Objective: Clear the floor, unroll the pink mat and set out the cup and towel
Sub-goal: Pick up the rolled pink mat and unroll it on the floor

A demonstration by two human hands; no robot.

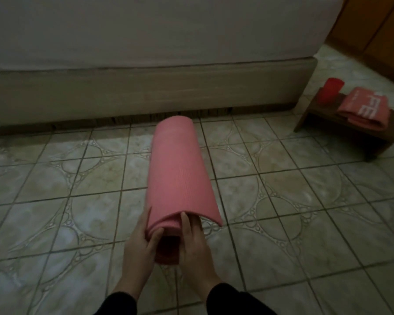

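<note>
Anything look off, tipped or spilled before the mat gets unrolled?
Nothing stands out. The pink mat is still rolled, with the left hand and right hand holding its near end. The red cup stands upright beside the folded towel on the small wooden stool.

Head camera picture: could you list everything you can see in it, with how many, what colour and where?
mat: one, pink, still rolled, near end held in both hands, far end pointing toward the bed base
cup: one, red, upright on the left end of the stool
towel: one, pink-red with white letters, folded, on the stool to the right of the cup
stool: one, dark brown wood, low, on the floor at far right
bed: one, white mattress on a beige base, across the top
floor: pale patterned tiles, all around
cabinet: brown wood, top right corner
left hand: one, grip on the roll's left edge
right hand: one, fingers tucked under the loose outer flap
sleeves: two, black, bottom edge
</note>
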